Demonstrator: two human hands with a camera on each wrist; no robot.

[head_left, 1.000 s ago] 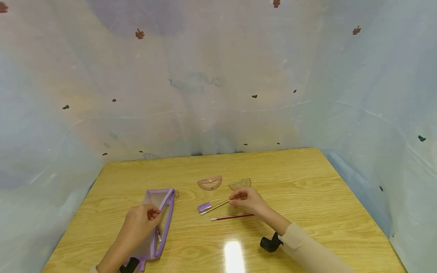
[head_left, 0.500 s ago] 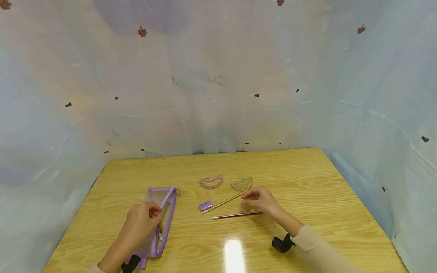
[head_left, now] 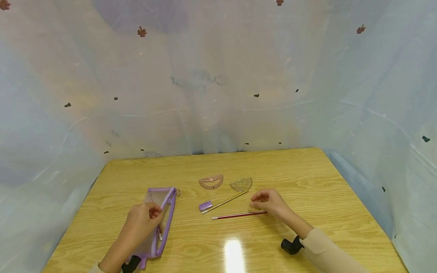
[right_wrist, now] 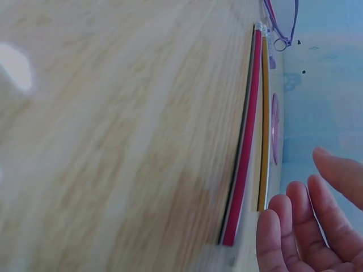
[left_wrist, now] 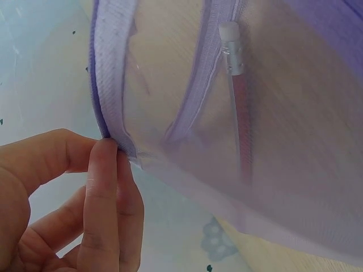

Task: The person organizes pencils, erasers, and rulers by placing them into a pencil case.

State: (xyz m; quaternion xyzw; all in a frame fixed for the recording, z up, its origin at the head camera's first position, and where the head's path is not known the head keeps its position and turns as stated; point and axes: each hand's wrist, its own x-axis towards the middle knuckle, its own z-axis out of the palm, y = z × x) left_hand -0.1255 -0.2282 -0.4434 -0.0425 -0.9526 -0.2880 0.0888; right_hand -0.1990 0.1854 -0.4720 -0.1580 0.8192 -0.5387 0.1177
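My left hand (head_left: 141, 220) pinches the opening edge of a purple mesh pencil case (head_left: 157, 195), at the left of the table. The case gapes on its right side. Through the mesh, in the left wrist view, shows a red pencil (left_wrist: 243, 119) with a white eraser end. My right hand (head_left: 273, 204) hovers with loosely bent fingers and holds nothing. Just left of it lie a gold pencil (head_left: 225, 201) and, nearer me, a dark red pencil (head_left: 239, 215). By the gold pencil's left end is a small purple block (head_left: 205, 206), perhaps an eraser.
Behind the pencils lie a pink protractor (head_left: 211, 187) and a clear protractor (head_left: 241, 184). A metal ring (head_left: 178, 192) hangs at the case's far corner. Pale patterned cloth (head_left: 218, 113) rises behind the wooden table (head_left: 307, 178) and along its sides.
My right hand has moved right, off the gold pencil, which stays on the table with its full length now showing. My left hand keeps its hold on the case.
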